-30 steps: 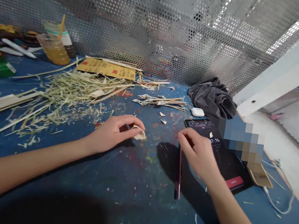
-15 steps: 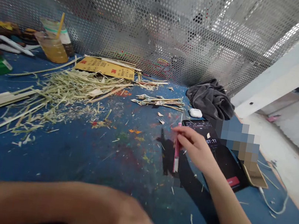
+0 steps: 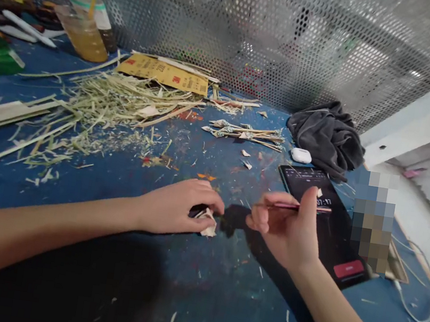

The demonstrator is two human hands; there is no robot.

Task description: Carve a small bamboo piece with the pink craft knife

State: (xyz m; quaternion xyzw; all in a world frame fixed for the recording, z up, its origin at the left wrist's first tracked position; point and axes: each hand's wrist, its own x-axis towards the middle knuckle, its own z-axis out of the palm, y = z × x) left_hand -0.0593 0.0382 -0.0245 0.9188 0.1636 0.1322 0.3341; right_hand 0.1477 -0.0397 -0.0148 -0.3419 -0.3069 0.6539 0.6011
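Two bare hands show in the head view, over a paint-flecked blue tabletop [image 3: 163, 293]. The right hand [image 3: 284, 225] is raised beside the smartphone [image 3: 333, 235], its fingers curled and its thumb upright, clamped on a slim pink-handled tool [image 3: 287, 205]. That tool's long axis runs almost straight across the view, left to right; one end reaches past the thumb above the dark screen, while the other, by the fingertips, is too blurred to tell which way any tip points.

The left hand [image 3: 178, 206] rests on the tabletop, fingers arched over pale shaved scraps [image 3: 208, 225] and thumb alongside; whether they grip the scraps I cannot tell. The scraps lie near the middle of the tabletop, a ragged corner toward the near edge, their long axis unclear.

Beyond, a group of carved sticks [image 3: 259, 135] lies roughly crosswise, several pointed heads facing left. A white earbud case [image 3: 301, 155] sits between them and a crumpled grey cloth [image 3: 326, 137]; farther left, plant-fibre shavings [image 3: 122, 101] are heaped before yellow 3M sandpaper [image 3: 159, 73].
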